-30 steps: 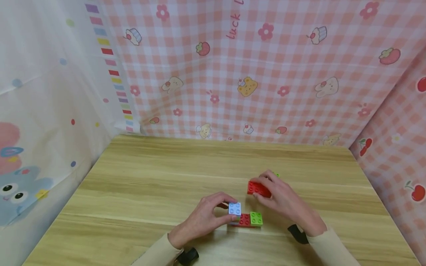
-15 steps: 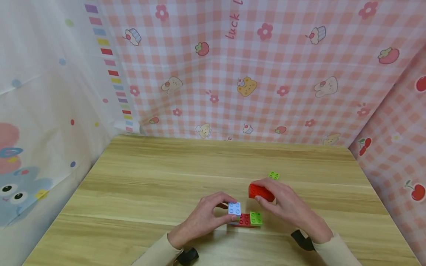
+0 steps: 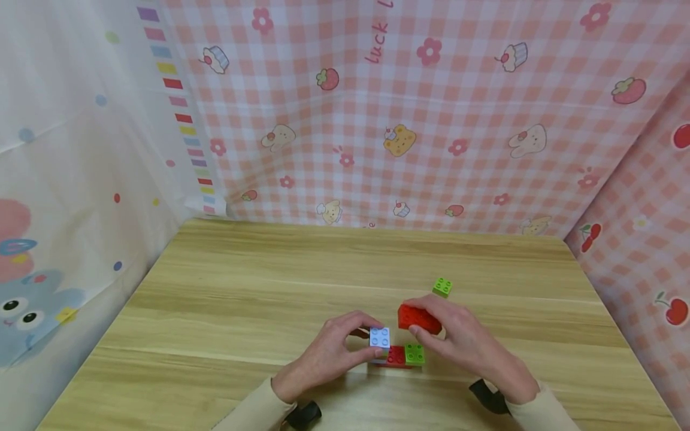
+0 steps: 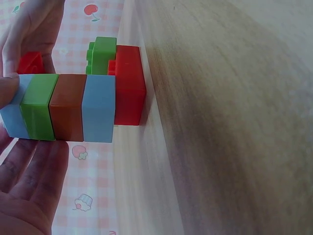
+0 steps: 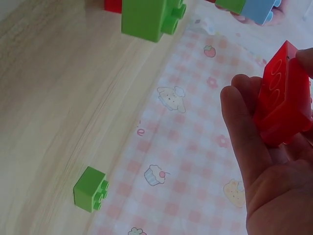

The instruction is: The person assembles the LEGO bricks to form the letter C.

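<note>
My left hand (image 3: pixel 323 359) pinches the light blue brick (image 3: pixel 380 337) on top of a stack. Below it in the left wrist view are a green brick (image 4: pixel 40 107), a brown brick (image 4: pixel 67 107) and another blue brick (image 4: pixel 99 107). That stack stands at the left end of a long red brick (image 4: pixel 129 88) lying on the table; a green brick (image 3: pixel 414 354) sits on its right end. Above and behind this assembly, my right hand (image 3: pixel 460 329) grips a second red brick (image 3: pixel 415 318) between thumb and fingers. This brick is tilted and clear of the others.
A loose green brick (image 3: pixel 442 287) stands on the wooden table (image 3: pixel 259 281) beyond my right hand. Printed cloth hangs behind the table (image 3: pixel 356 108) and along both sides. A black strap (image 3: pixel 489 396) shows at the right wrist.
My right hand has lifted the red brick, tilted it and drawn it back towards the assembly, uncovering the loose green brick. The left hand keeps its pinch on the stack.
</note>
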A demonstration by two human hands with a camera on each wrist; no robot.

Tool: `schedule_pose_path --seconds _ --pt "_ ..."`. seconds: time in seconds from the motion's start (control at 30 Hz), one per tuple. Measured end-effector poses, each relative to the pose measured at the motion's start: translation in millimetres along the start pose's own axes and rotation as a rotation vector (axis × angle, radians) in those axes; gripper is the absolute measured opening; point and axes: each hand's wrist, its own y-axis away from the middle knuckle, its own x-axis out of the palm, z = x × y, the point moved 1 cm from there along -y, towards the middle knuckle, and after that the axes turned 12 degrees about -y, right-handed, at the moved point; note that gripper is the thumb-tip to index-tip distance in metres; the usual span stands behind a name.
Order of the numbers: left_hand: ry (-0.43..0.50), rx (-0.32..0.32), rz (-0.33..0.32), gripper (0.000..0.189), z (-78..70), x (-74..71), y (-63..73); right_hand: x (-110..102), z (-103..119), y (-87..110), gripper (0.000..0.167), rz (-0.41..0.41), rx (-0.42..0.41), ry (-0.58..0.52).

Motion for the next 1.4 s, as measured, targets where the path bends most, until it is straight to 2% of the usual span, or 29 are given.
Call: schedule_pose_path --seconds 0.23,0.47,0.97,1.4 --pt "0.003 -0.02 0.011 0.032 0.1 0.1 -0.2 3.7 3.9 0.5 0.037 0.009 0.004 -0.012" --pt "-0.001 -0.036 0.019 0.03 0.9 0.2 -0.6 8.2 6.3 1.0 0.033 0.027 -0.031 -0.042" --pt "0.007 -0.043 0.02 0.033 0.6 -0.1 -0.4 17.2 10.3 -0.7 0.036 0.04 -0.108 -0.066" --pt "0.007 -0.062 0.025 0.035 -0.3 -0.8 -0.1 21.2 11.5 -0.6 0.037 0.061 -0.116 -0.075"
